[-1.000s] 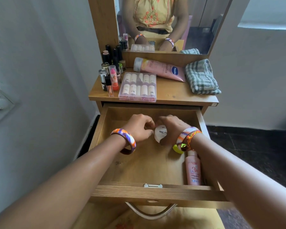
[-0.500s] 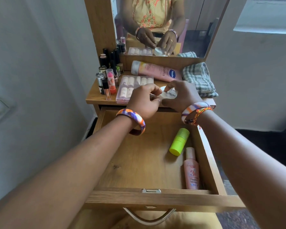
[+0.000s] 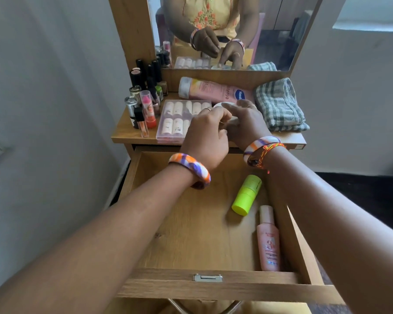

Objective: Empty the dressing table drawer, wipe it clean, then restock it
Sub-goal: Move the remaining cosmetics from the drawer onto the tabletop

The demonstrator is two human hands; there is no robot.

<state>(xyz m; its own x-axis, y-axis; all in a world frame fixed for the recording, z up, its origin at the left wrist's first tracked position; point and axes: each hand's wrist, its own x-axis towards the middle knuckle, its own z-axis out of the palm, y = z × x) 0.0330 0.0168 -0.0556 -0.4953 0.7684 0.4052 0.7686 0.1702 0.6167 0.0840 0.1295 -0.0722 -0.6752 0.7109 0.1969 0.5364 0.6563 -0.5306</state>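
The wooden drawer [image 3: 191,234] is pulled out below the dressing table top [image 3: 125,132]. A lime green bottle [image 3: 246,194] and a pink bottle [image 3: 268,240] lie along the drawer's right side. Above the table top, both hands hold a small white round jar [image 3: 225,105], mostly hidden by fingers. My left hand [image 3: 205,138] grips its near left side. My right hand [image 3: 245,123] wraps its right side. The jar is between the clear case and the folded cloth.
On the table top sit a clear plastic case of small bottles [image 3: 179,121], several lipsticks and nail polishes [image 3: 145,98], a pink lotion tube [image 3: 213,89] and a folded checked cloth [image 3: 279,105]. A mirror [image 3: 225,30] rises behind. Walls flank both sides.
Both hands lifted the white jar out of the drawer and carried it up and away to the table top, uncovering the green bottle.
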